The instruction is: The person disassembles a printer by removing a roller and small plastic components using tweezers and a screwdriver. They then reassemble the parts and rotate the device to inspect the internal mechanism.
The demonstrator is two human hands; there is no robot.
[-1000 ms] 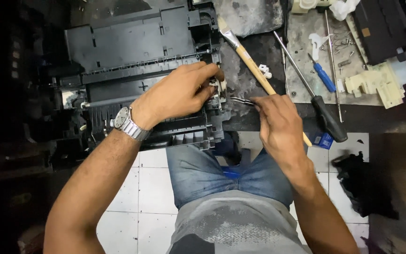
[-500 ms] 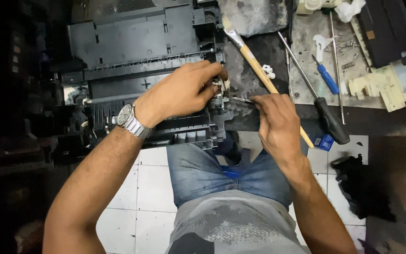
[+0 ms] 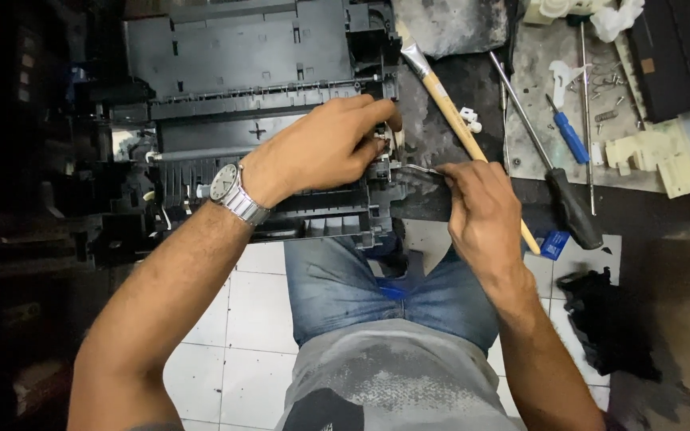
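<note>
Fingers of left hand pinch a half-hidden part on printer, mid-frame; right hand grips tweezers.

left hand pinching, right hand gripping

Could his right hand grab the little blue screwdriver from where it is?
Probably yes. The blue screwdriver lies in the open on the grey mat, beyond the right hand. Nothing covers it, but the hand already pinches a thin metal tool and must pass over the wooden-handled brush.
</note>
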